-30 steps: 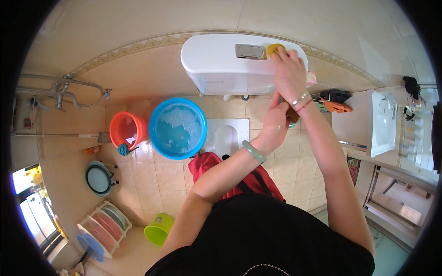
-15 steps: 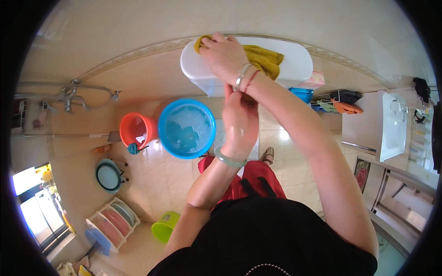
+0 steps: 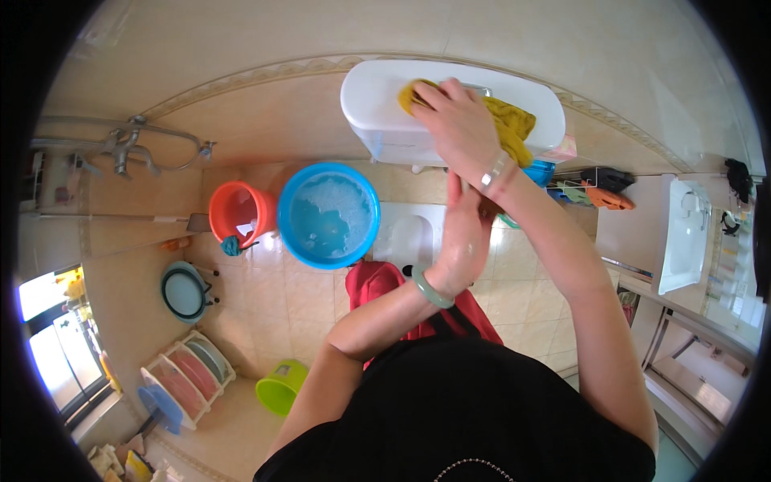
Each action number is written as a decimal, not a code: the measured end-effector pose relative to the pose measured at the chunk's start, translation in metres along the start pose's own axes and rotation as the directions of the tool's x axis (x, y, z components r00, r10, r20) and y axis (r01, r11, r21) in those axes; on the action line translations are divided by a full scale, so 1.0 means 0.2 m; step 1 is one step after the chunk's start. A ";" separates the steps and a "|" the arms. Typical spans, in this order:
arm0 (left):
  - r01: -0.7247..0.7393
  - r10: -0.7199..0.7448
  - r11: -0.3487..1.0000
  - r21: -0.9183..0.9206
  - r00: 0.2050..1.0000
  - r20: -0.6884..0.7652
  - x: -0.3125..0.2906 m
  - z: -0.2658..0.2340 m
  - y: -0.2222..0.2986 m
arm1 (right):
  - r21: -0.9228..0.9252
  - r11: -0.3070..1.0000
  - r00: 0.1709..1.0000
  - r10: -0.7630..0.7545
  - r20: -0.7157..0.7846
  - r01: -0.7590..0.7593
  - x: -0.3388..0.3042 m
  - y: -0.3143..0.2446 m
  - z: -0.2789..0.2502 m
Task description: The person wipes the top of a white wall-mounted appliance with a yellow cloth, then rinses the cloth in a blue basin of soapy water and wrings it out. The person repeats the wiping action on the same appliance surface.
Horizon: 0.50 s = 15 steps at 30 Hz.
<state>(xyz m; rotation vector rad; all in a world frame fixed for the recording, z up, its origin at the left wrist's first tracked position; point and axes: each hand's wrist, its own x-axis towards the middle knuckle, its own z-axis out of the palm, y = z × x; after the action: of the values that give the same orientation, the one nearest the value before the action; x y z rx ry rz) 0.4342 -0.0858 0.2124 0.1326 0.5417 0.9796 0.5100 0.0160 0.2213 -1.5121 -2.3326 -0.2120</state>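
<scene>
A mustard-yellow cloth (image 3: 514, 127) lies bunched on top of a white toilet tank (image 3: 373, 92) mounted against the wall. My right hand (image 3: 459, 120) presses down on the cloth, its fingers curled over the left end; a silvery bracelet circles that wrist. Under my right forearm is my left hand (image 3: 466, 241), with a pale green bangle (image 3: 431, 287) at its wrist. One finger or thumb points up toward the tank. Its other fingers are hidden behind the right arm, so whether they hold anything does not show.
A blue basin (image 3: 329, 215) of sudsy water stands left of the white squat toilet (image 3: 408, 237), beside a red-orange bucket (image 3: 239, 210). A lime-green bucket (image 3: 283, 387) sits lower left. Taps (image 3: 124, 153) project from the left wall; a washbasin (image 3: 687, 233) is at right.
My right hand has swept rightward over the tank top relative to its left end, with the cloth under it. The left hand has shifted right along with it, and the whole view has moved slightly.
</scene>
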 end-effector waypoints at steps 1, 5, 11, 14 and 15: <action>0.047 -0.049 0.998 0.034 0.998 0.048 -0.02 -0.03 -0.03 | -0.039 0.999 0.998 -0.014 -0.055 0.012 -0.07 0.00 -0.01; 0.109 -0.111 0.993 -0.051 0.993 -0.032 -0.13 -0.04 -0.06 | -0.052 0.998 1.000 0.027 0.006 -0.027 -0.10 -0.04 -0.02; -0.006 0.006 1.000 -0.020 1.000 -0.003 -0.06 -0.06 0.04 | -0.004 1.000 1.000 -0.017 0.023 0.017 0.04 -0.10 0.05; 0.146 -0.146 0.989 -0.026 0.989 -0.013 -0.09 -0.08 -0.05 | -0.041 0.999 1.000 -0.022 -0.001 0.022 -0.07 -0.07 -0.02; 0.154 -0.154 0.988 -0.025 0.988 -0.020 -0.09 -0.08 -0.05 | -0.041 0.999 1.000 -0.011 -0.008 0.011 -0.08 -0.07 -0.02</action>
<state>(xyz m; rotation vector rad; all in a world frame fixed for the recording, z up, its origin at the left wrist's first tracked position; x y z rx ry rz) 0.4252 -0.1079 0.2024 0.0578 0.5524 0.8371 0.5042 -0.0037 0.2205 -1.5147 -2.3438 -0.2695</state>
